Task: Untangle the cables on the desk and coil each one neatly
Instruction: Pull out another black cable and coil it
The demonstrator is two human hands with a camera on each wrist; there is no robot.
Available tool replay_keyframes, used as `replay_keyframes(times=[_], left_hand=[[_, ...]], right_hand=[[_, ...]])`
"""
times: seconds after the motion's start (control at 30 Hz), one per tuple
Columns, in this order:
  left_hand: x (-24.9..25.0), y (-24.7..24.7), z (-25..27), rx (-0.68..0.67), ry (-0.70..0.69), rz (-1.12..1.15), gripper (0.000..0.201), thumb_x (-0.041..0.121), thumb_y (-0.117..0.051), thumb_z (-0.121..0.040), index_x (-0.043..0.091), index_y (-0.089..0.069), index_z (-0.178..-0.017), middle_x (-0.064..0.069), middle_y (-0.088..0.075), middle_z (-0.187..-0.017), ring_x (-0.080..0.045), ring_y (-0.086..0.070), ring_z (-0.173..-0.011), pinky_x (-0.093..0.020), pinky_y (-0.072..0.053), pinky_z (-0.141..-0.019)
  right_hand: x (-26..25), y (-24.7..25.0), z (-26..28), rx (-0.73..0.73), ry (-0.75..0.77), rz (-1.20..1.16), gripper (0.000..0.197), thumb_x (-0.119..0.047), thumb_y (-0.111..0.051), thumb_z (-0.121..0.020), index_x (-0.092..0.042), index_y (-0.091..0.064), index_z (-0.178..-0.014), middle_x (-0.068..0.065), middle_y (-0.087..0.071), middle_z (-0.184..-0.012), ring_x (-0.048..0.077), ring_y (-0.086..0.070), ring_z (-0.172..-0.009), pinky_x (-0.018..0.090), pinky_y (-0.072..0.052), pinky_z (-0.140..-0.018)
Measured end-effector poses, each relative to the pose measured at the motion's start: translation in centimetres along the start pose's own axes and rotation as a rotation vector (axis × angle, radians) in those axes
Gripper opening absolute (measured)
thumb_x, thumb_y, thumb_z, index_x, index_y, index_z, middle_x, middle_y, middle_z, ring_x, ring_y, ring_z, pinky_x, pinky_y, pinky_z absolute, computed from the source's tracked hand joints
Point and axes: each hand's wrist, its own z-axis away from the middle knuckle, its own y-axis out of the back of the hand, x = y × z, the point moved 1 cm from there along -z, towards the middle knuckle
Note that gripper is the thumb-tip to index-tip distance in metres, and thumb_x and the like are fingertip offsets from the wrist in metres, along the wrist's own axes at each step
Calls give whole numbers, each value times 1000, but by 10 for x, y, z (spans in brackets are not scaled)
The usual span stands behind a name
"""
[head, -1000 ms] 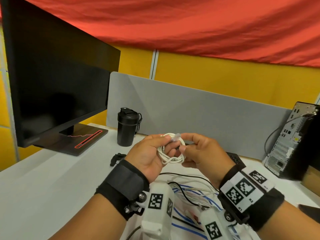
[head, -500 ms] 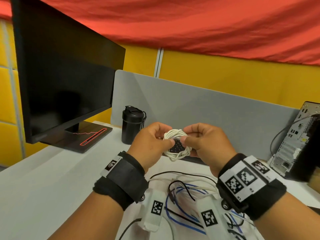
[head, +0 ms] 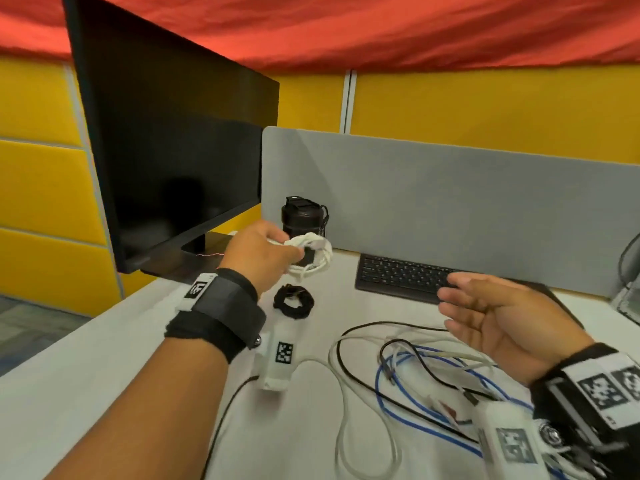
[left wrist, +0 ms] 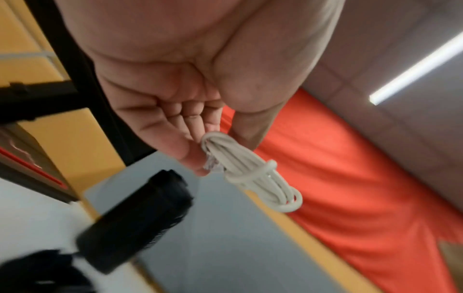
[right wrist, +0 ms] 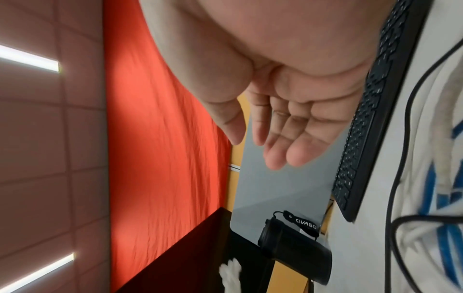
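L hand [head: 258, 252] pinching white cable coil [head: 311, 252], long axis away from fingers

A: Where does the head view sit?
B: Above the desk [head: 104, 393], facing forward and down over both forearms toward the grey divider [head: 450, 188].

A: And the wrist views?
B: Each sits close under its palm, facing along the fingers. The left wrist view tilts up toward the red cloth [left wrist: 350, 178].

A: Shared coverage?
B: All three show the black bottle [head: 301, 216] and the divider.
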Motion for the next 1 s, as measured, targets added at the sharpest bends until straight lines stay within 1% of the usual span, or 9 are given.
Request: replay_keyframes(times=[0.07, 0.17, 0.33, 0.43, 0.6, 0.7, 0.8, 0.9, 1.0], left_hand=[[-19, 7, -7, -68, 41, -232, 21, 20, -83, -75, 18, -65, -85, -5, -68, -89, -26, -65, -80, -42, -58, -75], [-33, 16, -15, -178, 97, -562, 22, 27, -83, -75, 22, -64, -85, 0, -68, -85, -17, -65, -79, -32, -55, -69], [-38, 8, -17, -353, 204, -725, 22, 26, -84, -75, 18, -68, -88, -6, -72, -86, -25, -71, -83, -38, -61, -74], [-33, -3, -14, -408, 200, -800, 18, 28, -80, -79, 14, -72, -88, -9, -74, -86, -29, -72, -84, -38, -61, -73], [-24, -17, -13, -465, 192, -899, 23, 32, -72, -86, 11, -71, -96, -14, -73, -96, -33, -70, -96, -42, -59, -82], [-3, -24, -6, -464, 64, -1082, 37, 42, -63, -93, 10, -69, -111, -12, -68, -114, -32, -63, -106, -40, -53, -91], [36, -30, 19, -489, -135, -1091, 28, 43, -62, -93, 20, -65, -108, -3, -66, -108, -24, -61, -96, -32, -45, -76], [68, -34, 59, -740, -240, -955, 13, 48, -65, -89, 35, -67, -91, 13, -68, -89, -9, -62, -81, -27, -46, -67], [83, -42, 102, -1096, -266, -1016, 22, 58, -66, -84, 45, -65, -101, 20, -67, -94, -3, -63, -86, -26, -53, -79]], right_hand=[[1, 5, -3, 9, 7, -21, 17, -18, -63, -89, -12, -69, -104, 8, -73, -85, 17, -69, -67, 28, -58, -59], [-3, 9, -6, -9, 26, -70, 15, -17, -61, -89, -13, -68, -102, 6, -72, -81, 15, -68, -63, 27, -57, -57], [-10, 12, -3, -89, -7, -27, 10, -17, -61, -89, -13, -69, -94, 5, -70, -77, 14, -66, -61, 25, -56, -53], [-19, 25, 2, -113, -8, 77, 11, -15, -59, -91, -13, -69, -92, 6, -70, -76, 14, -64, -59, 25, -55, -53], [-38, 51, 12, -90, 19, 245, 6, -13, -63, -89, -13, -69, -91, 6, -70, -75, 13, -63, -56, 23, -55, -52], [-42, 63, 16, -51, 76, 483, 6, -10, -66, -89, -13, -71, -87, 4, -71, -74, 11, -64, -56, 22, -54, -52], [-41, 69, 18, -48, 151, 860, 10, -6, -68, -86, -13, -73, -84, -3, -71, -67, 6, -64, -56, 21, -53, -53], [-37, 59, 21, -153, 187, 1305, 12, -10, -70, -82, -20, -76, -79, -12, -70, -62, 1, -63, -52, 14, -48, -48], [-22, 40, 25, -302, 162, 1641, 9, -19, -71, -82, -25, -76, -78, -13, -69, -64, 4, -64, -58, 19, -52, -60]])
